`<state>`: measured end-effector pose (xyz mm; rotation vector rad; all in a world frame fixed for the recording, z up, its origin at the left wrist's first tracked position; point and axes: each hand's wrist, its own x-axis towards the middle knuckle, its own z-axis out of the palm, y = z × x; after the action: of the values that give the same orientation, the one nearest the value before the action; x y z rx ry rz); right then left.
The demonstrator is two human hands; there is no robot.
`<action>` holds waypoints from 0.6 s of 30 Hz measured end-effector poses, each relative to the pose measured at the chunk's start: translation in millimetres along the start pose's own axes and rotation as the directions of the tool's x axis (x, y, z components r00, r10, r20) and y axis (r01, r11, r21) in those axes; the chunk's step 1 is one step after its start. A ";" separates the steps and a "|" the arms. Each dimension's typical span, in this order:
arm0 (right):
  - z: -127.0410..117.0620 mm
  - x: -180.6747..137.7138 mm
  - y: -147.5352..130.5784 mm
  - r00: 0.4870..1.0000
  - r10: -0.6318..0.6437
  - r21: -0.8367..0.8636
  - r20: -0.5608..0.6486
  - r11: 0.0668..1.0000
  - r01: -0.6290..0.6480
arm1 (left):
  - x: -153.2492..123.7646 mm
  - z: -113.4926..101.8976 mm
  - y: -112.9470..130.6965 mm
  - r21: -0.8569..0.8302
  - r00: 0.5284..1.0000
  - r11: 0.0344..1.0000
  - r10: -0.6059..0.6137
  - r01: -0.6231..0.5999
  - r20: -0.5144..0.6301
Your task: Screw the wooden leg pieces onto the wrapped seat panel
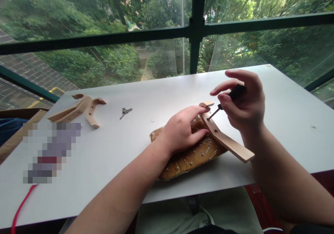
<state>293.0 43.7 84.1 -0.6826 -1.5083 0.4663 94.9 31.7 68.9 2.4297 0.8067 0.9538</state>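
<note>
In my right hand (246,101) is a screwdriver (236,93) with a black handle, pinched between thumb and fingers with the index finger raised. Its thin shaft slants down to a hole near the upper end of a curved wooden piece (227,140). A second dark hole shows further down that piece. My left hand (181,129) grips the upper end of the wood, thumb and fingers around it. The wood rests tilted over a brown tape-wrapped block (190,159), which lies under my left hand and is partly hidden by it.
Several more curved wooden pieces (78,108) lie at the table's left, with a small pile of screws (125,112) beside them. The white table (104,168) stands against windows. A blurred-out item with a red strap (22,206) and a cardboard box (23,129) are at the left.
</note>
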 end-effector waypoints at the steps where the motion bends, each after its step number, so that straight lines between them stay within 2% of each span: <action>1: -0.7 -0.1 0.0 1.000 0.008 0.021 0.009 1.000 -0.008 | 0.0 0.0 0.1 0.001 1.000 1.000 -0.002 0.002 0.003; 5: -8.4 -0.7 -0.5 0.990 0.108 0.132 0.090 0.984 -0.119 | -0.1 -0.1 0.2 0.014 1.000 1.000 -0.008 0.008 0.007; 10: -17.6 2.1 -5.1 0.954 0.192 0.236 0.230 0.940 -0.246 | 0.3 -0.6 0.5 0.018 1.000 1.000 -0.013 0.013 0.001; 14: -24.7 6.3 -5.3 0.925 0.219 0.261 0.310 0.916 -0.304 | 0.1 -0.6 0.8 0.016 1.000 1.000 -0.020 0.019 0.010; 18: -32.7 8.8 -3.1 0.913 0.233 0.226 0.334 0.921 -0.318 | 0.1 -0.2 1.0 0.016 1.000 1.000 -0.020 0.020 0.013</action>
<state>325.3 43.4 94.8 -0.6261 -1.5931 1.0207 95.2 31.0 69.6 2.4346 0.8358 0.9266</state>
